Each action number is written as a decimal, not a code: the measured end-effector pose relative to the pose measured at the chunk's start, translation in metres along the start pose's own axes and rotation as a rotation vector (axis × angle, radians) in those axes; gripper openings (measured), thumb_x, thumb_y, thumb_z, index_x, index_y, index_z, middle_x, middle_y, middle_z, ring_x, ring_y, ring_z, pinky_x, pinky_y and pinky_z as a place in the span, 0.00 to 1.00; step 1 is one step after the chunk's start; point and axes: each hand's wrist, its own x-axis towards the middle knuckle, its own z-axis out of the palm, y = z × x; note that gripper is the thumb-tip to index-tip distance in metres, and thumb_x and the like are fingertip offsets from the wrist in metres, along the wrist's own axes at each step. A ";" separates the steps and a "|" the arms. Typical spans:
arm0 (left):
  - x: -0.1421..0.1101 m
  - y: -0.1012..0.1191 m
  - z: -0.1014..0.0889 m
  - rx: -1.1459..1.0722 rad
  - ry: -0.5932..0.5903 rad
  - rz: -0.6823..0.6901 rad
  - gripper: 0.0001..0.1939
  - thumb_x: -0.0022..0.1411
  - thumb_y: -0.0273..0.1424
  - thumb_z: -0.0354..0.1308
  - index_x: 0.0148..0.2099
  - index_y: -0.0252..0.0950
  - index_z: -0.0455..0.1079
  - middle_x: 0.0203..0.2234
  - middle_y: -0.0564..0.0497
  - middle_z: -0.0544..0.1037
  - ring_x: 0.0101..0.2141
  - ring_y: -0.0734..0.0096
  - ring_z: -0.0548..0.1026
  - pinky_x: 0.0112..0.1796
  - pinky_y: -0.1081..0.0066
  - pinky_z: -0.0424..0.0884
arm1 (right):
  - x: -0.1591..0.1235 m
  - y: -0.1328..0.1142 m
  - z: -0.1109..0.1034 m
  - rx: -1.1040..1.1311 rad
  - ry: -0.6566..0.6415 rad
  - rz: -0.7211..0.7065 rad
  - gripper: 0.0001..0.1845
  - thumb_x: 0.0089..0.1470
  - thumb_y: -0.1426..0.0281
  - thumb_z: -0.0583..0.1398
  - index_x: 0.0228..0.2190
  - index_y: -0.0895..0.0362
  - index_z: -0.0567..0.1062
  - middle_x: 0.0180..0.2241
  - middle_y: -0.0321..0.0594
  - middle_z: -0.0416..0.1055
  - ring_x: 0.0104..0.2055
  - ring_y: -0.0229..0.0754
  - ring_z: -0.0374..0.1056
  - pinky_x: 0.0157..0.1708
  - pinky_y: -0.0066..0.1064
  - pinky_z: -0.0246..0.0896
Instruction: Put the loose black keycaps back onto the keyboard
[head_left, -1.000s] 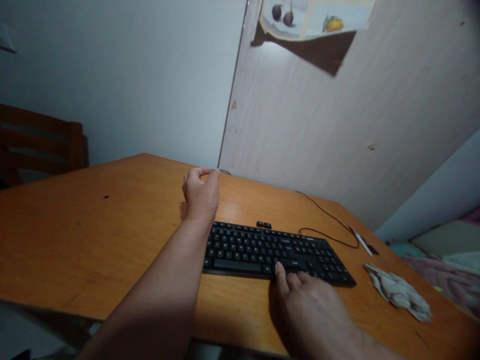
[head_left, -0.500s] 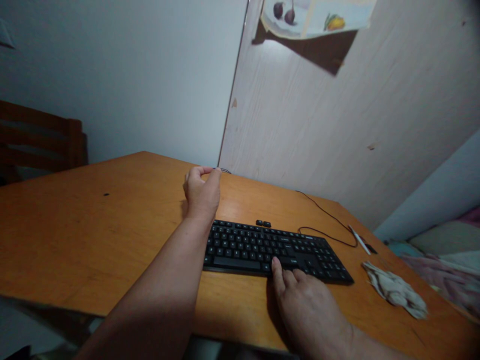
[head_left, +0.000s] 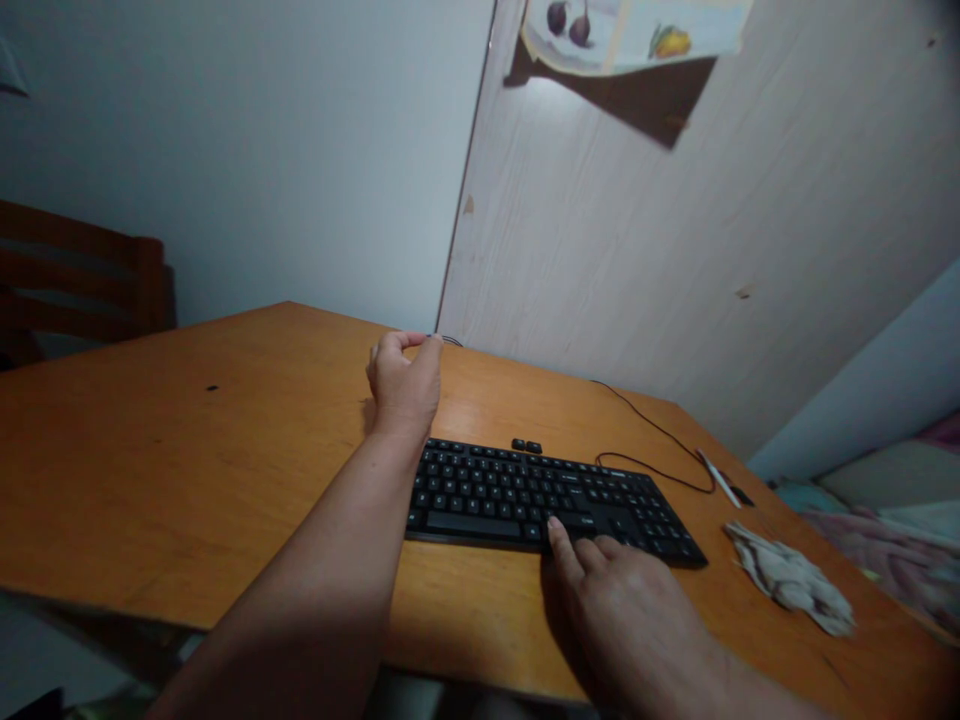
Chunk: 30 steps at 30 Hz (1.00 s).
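Note:
A black keyboard [head_left: 487, 497] lies flat on the wooden table in front of me, its left end hidden behind my left forearm. My left hand [head_left: 405, 385] is raised past the keyboard's back left part, thumb and forefinger pinched together. A tiny dark bit shows at those fingertips, too small to name. My right hand [head_left: 626, 600] is at the keyboard's front edge, one finger stretched onto the keys right of the space bar and the other fingers bent beside it. Two loose black keycaps [head_left: 526, 446] sit just behind the keyboard.
A black cable [head_left: 660, 478] loops behind the keyboard's right side. To the right are a white pen-like stick [head_left: 721, 482] and a crumpled cloth [head_left: 791, 580]. A small dark piece [head_left: 212, 388] lies on the table [head_left: 150, 470] at left. A wooden chair [head_left: 82, 270] stands beyond.
My right hand has shifted slightly to the right along the keyboard's front. My left hand keeps its pinch in nearly the same place. The keyboard has not moved.

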 end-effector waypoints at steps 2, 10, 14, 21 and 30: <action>0.000 0.000 0.000 0.005 0.006 0.005 0.12 0.57 0.40 0.59 0.39 0.37 0.70 0.40 0.47 0.72 0.43 0.63 0.70 0.47 0.61 0.70 | 0.004 -0.003 -0.002 0.041 0.004 0.018 0.29 0.53 0.78 0.60 0.58 0.64 0.72 0.29 0.48 0.78 0.29 0.45 0.72 0.27 0.33 0.64; 0.002 -0.003 0.000 -0.010 0.010 0.005 0.12 0.56 0.40 0.60 0.39 0.37 0.70 0.40 0.46 0.72 0.43 0.62 0.70 0.46 0.61 0.70 | 0.010 0.000 -0.008 0.053 -0.008 -0.026 0.28 0.49 0.82 0.60 0.54 0.68 0.75 0.32 0.49 0.79 0.31 0.47 0.73 0.29 0.34 0.66; 0.001 -0.003 0.001 -0.020 0.009 0.003 0.12 0.56 0.39 0.60 0.39 0.38 0.70 0.40 0.47 0.72 0.43 0.62 0.71 0.46 0.61 0.70 | 0.005 0.013 -0.008 0.185 0.023 0.017 0.25 0.53 0.80 0.58 0.53 0.65 0.75 0.32 0.45 0.79 0.32 0.45 0.74 0.31 0.33 0.65; 0.001 -0.001 0.001 -0.017 0.003 -0.014 0.12 0.56 0.39 0.60 0.38 0.38 0.69 0.40 0.47 0.72 0.43 0.62 0.70 0.47 0.61 0.70 | 0.006 0.020 -0.008 0.517 0.037 0.147 0.13 0.65 0.71 0.53 0.41 0.57 0.79 0.32 0.41 0.77 0.33 0.42 0.72 0.34 0.32 0.63; 0.000 0.002 0.001 -0.002 -0.006 -0.033 0.10 0.56 0.38 0.59 0.39 0.38 0.68 0.40 0.46 0.72 0.43 0.61 0.70 0.46 0.62 0.70 | 0.011 0.035 0.003 0.649 0.078 0.132 0.12 0.65 0.71 0.55 0.42 0.56 0.79 0.35 0.41 0.78 0.37 0.42 0.73 0.38 0.32 0.64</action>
